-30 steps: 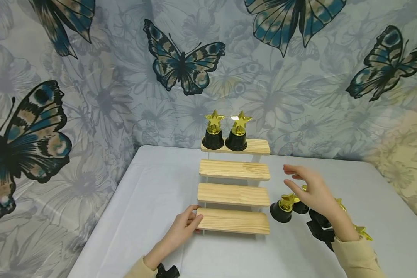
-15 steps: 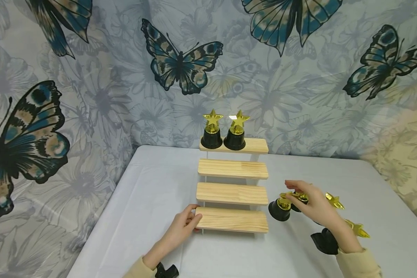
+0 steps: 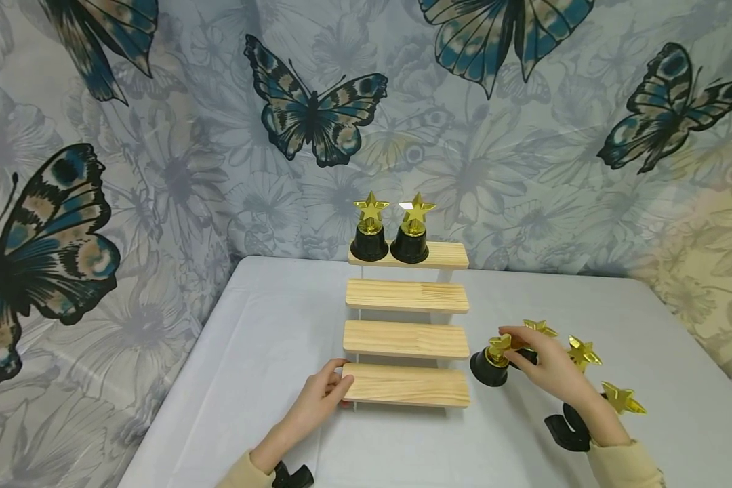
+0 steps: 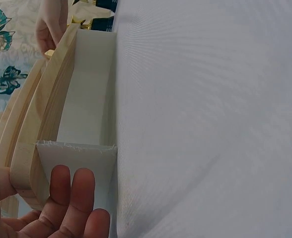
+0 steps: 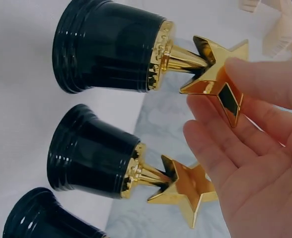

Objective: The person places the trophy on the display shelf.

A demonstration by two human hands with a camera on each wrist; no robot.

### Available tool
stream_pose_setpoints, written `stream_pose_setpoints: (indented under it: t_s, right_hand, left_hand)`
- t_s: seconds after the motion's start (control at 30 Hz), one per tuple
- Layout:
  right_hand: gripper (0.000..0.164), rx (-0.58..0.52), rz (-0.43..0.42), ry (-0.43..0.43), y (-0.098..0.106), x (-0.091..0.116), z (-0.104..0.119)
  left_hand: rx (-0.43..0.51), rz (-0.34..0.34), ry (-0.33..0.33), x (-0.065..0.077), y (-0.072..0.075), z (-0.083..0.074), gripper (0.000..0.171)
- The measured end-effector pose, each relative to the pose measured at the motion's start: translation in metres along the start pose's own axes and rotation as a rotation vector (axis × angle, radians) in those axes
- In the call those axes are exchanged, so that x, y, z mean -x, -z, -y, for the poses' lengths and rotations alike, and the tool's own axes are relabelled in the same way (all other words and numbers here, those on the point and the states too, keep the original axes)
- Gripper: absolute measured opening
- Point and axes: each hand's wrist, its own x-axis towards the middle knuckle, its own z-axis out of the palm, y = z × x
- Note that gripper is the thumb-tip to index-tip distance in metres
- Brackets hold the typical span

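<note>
Star trophy (image 3: 490, 366), gold star on blk base, is just R of the lower part of the wooden stand (image 3: 407, 339), approx. upright; can't tell if its base touches the white-covered tabletop (image 3: 268, 325). R hand (image 3: 545, 362) has it by the star: R wrist cam shows thumb & fingers (image 5: 205, 144) pinching the star, blk base clear of the hand. L hand (image 3: 317, 396) grips L end of bottom board (image 3: 409, 385), thumb on one side, other fingers curled round the opp. side, per L wrist cam.

Stand has 4 boards, stepped up toward the back. Two upright trophies, L one (image 3: 370, 234) & R one (image 3: 410, 234), sit side by side on top board (image 3: 448, 255), L end to middle. More star trophies to the R, nr R hand & forearm, partly hidden; R wrist cam shows next trophy (image 5: 94, 153) close by the pinched one, plus part of a 3rd base (image 5: 46, 218). Beige sleeves (image 3: 625, 464) on both arms. Bg: floral wall covering w/ big blue-blk butterflies (image 3: 314, 118).
</note>
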Motion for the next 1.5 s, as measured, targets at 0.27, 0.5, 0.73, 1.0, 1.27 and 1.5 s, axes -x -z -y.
stream_pose_setpoints:
  t_s: [0.27, 0.5, 0.73, 1.0, 1.27, 1.5]
  right_hand:
    - [0.04, -0.012, 0.005, -0.03, -0.001, 0.0, 0.002]
    - [0.039, -0.016, -0.005, -0.044, -0.002, 0.002, 0.002]
    - [0.039, -0.002, -0.019, -0.041, -0.002, 0.003, 0.001]
    - [0.039, 0.021, -0.084, -0.036, 0.0, 0.002, 0.002]
    - [0.037, 0.019, -0.148, -0.002, 0.009, -0.006, 0.004]
    - [0.041, -0.026, -0.211, 0.024, 0.022, -0.017, 0.005]
  left_hand:
    - [0.014, 0.002, -0.012, 0.0, 0.001, -0.001, 0.046]
    - [-0.007, 0.003, 0.014, 0.0, 0.0, -0.002, 0.043]
    - [-0.013, -0.002, 0.008, -0.001, -0.001, -0.001, 0.041]
    - [0.022, 0.002, 0.001, 0.001, 0.0, -0.001, 0.045]
    - [-0.008, -0.005, 0.006, -0.001, 0.0, 0.001, 0.04]
    - [0.032, 0.003, 0.008, 0.0, -0.001, 0.0, 0.045]
